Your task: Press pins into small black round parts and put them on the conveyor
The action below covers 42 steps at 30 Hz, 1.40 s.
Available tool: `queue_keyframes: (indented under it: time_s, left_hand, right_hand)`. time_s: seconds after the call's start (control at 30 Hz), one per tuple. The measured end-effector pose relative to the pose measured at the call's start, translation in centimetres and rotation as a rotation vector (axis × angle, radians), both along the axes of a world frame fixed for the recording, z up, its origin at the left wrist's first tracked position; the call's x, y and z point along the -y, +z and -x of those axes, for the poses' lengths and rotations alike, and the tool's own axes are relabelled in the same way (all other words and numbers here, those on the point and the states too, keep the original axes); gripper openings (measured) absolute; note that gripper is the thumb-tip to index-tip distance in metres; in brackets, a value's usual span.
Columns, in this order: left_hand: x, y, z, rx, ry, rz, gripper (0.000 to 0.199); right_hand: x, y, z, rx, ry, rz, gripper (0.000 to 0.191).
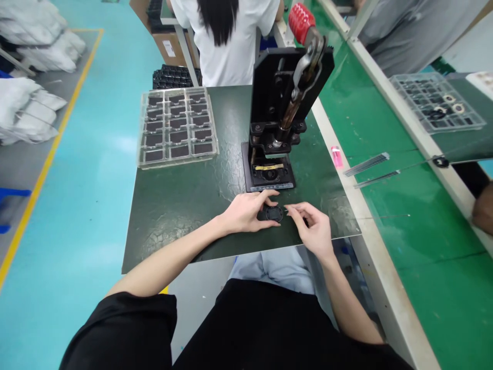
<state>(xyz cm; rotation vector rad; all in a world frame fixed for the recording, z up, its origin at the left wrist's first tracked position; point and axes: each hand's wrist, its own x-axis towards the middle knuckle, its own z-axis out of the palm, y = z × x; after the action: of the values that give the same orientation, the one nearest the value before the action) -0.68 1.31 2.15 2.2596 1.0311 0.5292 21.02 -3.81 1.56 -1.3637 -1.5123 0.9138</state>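
**Two hands at a round black part, just in front of a bench press**

The left hand [242, 211] sits low on the dark green mat [173, 226], its fingers curled narrowly around a round black part [274, 214] and holding it against the mat. The part lies just in front of the press base. The right hand [311, 229] comes in from the other side, with its fingers drawn into a narrow pinch. Their tips [288, 207] reach the part's right edge, but whether they grip it is impossible to tell from this angle.

Directly ahead stands a black hand press [283, 97] with a red handle grip [301, 22], its base [268, 174] marked with a strip of yellow tape [266, 167]. To the left, on the same mat, a clear plastic tray [177, 127] holds dark flat pieces, one in each compartment. To the right, a pink object [336, 156] lies by the mat's edge, and two slim metal tools [367, 164] rest on the green workbench [423, 216]. Farther along is a second tray [437, 102] with rings in it, near a co-worker in grey [416, 31]; another co-worker in a white shirt [227, 46] stands beyond the press.
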Motion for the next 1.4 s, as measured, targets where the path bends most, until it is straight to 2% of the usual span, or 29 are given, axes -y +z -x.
queue_keyframes:
  time_s: [0.17, 0.4, 0.6, 0.83, 0.93, 1.07, 1.13, 1.23, 1.33, 1.4]
  left_hand:
    - [0.1, 0.0, -0.1, 0.017, 0.001, 0.003, 0.073]
    - [0.1, -0.2, -0.2, 0.024, 0.001, 0.008, 0.075]
    - [0.2, -0.2, -0.2, 0.036, -0.009, 0.014, 0.074]
    - [0.4, -0.2, -0.5, 0.017, 0.021, 0.079, 0.075]
    - [0.5, -0.1, -0.6, 0.02, 0.041, 0.092, 0.071]
    - [0.6, -0.1, -0.7, 0.011, 0.059, 0.1, 0.068]
    - [0.6, -0.1, -0.7, 0.013, 0.067, 0.105, 0.068]
    - [0.6, -0.1, -0.8, 0.014, 0.073, 0.107, 0.068]
    - [0.6, 0.0, -0.8, 0.005, 0.069, 0.097, 0.069]
    - [0.7, 0.2, -0.8, 0.002, 0.063, 0.083, 0.068]
  right_hand:
    - [0.6, 0.0, -0.1, 0.174, 0.044, -0.12, 0.021]
    - [0.4, 0.4, 0.1, 0.205, 0.064, -0.143, 0.024]
    - [0.5, 0.3, 0.4, 0.275, 0.071, -0.243, 0.021]
    - [0.3, 0.5, 1.2, 0.338, 0.11, -0.29, 0.025]
    - [0.1, 0.3, 0.8, 0.264, 0.092, -0.225, 0.026]
    - [-0.4, 0.0, -0.6, -0.089, -0.165, -0.135, 0.025]
    - [-0.5, 0.0, -1.0, -0.187, -0.228, -0.106, 0.026]
    - [-0.2, 0.4, -0.8, -0.175, -0.205, -0.051, 0.019]
    - [0.0, 0.8, -0.1, -0.158, -0.196, -0.052, 0.042]
    - [-0.1, 0.9, 0.3, -0.149, -0.132, -0.037, 0.031]
